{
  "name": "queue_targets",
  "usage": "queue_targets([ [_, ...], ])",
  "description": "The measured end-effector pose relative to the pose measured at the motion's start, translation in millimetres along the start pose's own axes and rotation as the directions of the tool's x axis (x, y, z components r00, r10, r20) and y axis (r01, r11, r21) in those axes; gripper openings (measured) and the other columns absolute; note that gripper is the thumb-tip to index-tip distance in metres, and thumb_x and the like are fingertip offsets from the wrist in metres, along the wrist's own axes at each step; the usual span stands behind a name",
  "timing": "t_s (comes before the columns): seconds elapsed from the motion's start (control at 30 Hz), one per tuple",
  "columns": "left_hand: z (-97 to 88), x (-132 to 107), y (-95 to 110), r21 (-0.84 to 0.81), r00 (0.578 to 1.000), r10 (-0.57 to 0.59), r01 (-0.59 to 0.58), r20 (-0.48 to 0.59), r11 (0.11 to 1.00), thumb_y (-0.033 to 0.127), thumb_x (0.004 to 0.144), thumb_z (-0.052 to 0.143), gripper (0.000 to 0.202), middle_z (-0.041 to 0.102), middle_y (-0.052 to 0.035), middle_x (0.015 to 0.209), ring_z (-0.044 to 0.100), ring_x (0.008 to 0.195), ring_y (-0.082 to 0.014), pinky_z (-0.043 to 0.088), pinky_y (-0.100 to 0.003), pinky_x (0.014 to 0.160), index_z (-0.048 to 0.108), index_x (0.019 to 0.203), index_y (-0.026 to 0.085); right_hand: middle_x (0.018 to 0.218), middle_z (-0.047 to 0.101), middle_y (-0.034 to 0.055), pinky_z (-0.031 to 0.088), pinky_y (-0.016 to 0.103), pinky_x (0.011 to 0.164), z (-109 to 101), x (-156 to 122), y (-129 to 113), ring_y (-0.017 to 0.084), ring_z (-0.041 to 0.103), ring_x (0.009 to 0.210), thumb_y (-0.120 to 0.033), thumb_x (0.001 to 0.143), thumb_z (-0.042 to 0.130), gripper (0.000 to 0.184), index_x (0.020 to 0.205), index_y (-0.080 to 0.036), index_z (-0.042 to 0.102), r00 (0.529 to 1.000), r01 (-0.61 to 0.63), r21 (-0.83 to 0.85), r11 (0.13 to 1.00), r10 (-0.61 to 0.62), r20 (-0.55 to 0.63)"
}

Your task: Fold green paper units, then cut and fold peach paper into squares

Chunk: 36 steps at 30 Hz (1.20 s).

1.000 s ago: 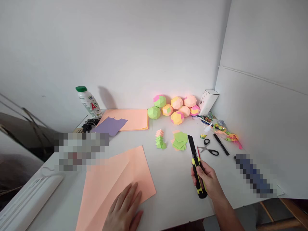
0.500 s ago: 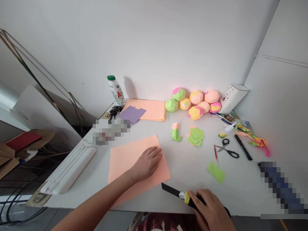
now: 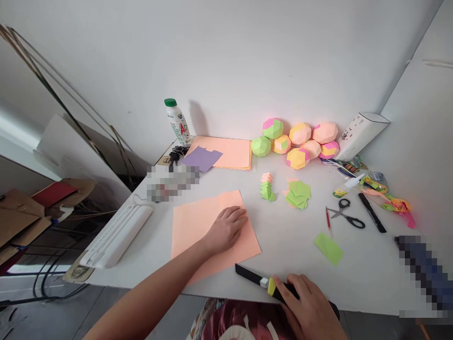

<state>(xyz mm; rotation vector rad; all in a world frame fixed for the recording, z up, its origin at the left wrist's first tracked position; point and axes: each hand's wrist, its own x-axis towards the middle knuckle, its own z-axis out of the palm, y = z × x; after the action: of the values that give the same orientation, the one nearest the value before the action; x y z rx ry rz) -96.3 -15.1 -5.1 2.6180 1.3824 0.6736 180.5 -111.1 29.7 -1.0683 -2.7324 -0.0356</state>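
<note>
My left hand lies flat with fingers stretched out on a folded peach paper sheet on the white table. At the table's near edge my right hand is closed round the handle of a yellow-and-black utility knife. Its black blade end points left toward the sheet's near right corner, just short of it.
A green paper slip, red pen, scissors and black marker lie to the right. Green folded pieces, several paper balls, a peach paper stack, purple paper, bottle and a white keyboard are around.
My right hand has brought the knife from upright at the right down to the table's near edge, pointing left. My left hand moved up onto the sheet. The view swung left.
</note>
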Motion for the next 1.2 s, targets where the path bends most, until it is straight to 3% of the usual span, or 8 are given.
queue_targets([
  [0.27,-2.1,0,5,0.072,1.0,0.01,-0.009,-0.009,0.997,0.017,0.086,0.042,0.034,0.052,-0.0157,0.125,0.045,0.118,-0.0302,0.041,-0.05,0.096,0.054,0.117,0.014,0.085,0.057,0.0112,0.051,0.029,0.055,3,-8,2,0.02,0.059,0.069,-0.012,0.088,0.033,0.04,0.122,-0.014,0.054,0.999,-0.033,-0.033,0.999,0.033,0.002],
  [0.4,-8.2,4,15,0.182,0.993,0.046,-0.065,0.106,0.981,0.025,0.087,0.046,0.032,0.054,-0.0162,0.118,0.043,0.119,-0.0334,0.04,-0.049,0.095,0.054,0.115,0.013,0.085,0.057,0.0113,0.05,0.027,0.051,1,-14,4,0.019,0.059,0.067,-0.017,0.092,0.029,0.039,0.124,-0.011,0.051,0.998,-0.062,-0.099,0.993,0.062,-0.006],
  [0.53,-8.8,12,29,0.275,0.983,-0.042,-0.008,0.176,0.961,0.023,0.085,0.048,0.021,0.057,-0.0147,0.11,0.045,0.117,-0.0346,0.042,-0.047,0.091,0.059,0.099,0.013,0.084,0.057,0.0106,0.049,0.026,0.048,-3,-13,1,0.019,0.059,0.066,-0.02,0.093,0.029,0.038,0.121,-0.01,0.051,0.998,-0.063,-0.119,0.991,0.066,0.021],
  [0.67,9.2,16,33,0.28,0.99,-0.127,0.104,0.067,0.954,0.027,0.085,0.047,0.021,0.057,-0.0195,0.108,0.047,0.116,-0.0365,0.04,-0.052,0.094,0.059,0.088,0.011,0.083,0.057,0.01,0.048,0.025,0.047,-4,-8,-4,0.018,0.059,0.065,-0.018,0.092,0.031,0.037,0.121,-0.008,0.05,0.997,-0.058,-0.128,0.99,0.063,0.036],
  [0.77,24.8,12,31,0.226,0.99,-0.134,0.141,-0.047,0.964,0.032,0.087,0.043,0.029,0.055,-0.0215,0.118,0.04,0.124,-0.0374,0.032,-0.055,0.102,0.059,0.095,0.009,0.082,0.057,0.0097,0.046,0.024,0.046,-3,-6,-5,0.018,0.059,0.064,-0.016,0.09,0.033,0.036,0.12,-0.007,0.05,0.997,-0.07,-0.149,0.986,0.075,0.032],
  [0.83,30.2,9,29,0.201,0.988,-0.14,0.15,-0.062,0.968,0.041,0.088,0.041,0.042,0.051,-0.023,0.125,0.035,0.129,-0.0373,0.027,-0.054,0.106,0.057,0.107,0.006,0.081,0.057,0.0091,0.045,0.024,0.045,-4,-6,-5,0.018,0.059,0.063,-0.015,0.089,0.034,0.036,0.12,-0.007,0.05,0.996,-0.07,-0.157,0.985,0.077,0.04],
  [1.0,29.7,6,28,0.245,0.986,-0.164,0.153,0.023,0.957,0.051,0.09,0.035,0.066,0.037,-0.0227,0.143,0.026,0.136,-0.0363,0.021,-0.049,0.11,0.042,0.133,0.002,0.079,0.056,0.0076,0.041,0.023,0.041,-6,-7,-5,0.017,0.057,0.059,-0.013,0.088,0.033,0.036,0.12,-0.008,0.049,0.994,-0.067,-0.166,0.984,0.08,0.076],
  [1.2,29.6,8,28,0.261,0.984,-0.17,0.148,0.06,0.954,0.052,0.09,0.033,0.069,0.033,-0.0238,0.145,0.023,0.137,-0.0366,0.018,-0.048,0.111,0.04,0.135,0.0,0.081,0.056,0.0079,0.042,0.024,0.044,-6,-4,-6,0.017,0.058,0.063,-0.012,0.086,0.035,0.037,0.12,-0.009,0.049,0.991,-0.097,-0.149,0.984,0.11,0.081],
])
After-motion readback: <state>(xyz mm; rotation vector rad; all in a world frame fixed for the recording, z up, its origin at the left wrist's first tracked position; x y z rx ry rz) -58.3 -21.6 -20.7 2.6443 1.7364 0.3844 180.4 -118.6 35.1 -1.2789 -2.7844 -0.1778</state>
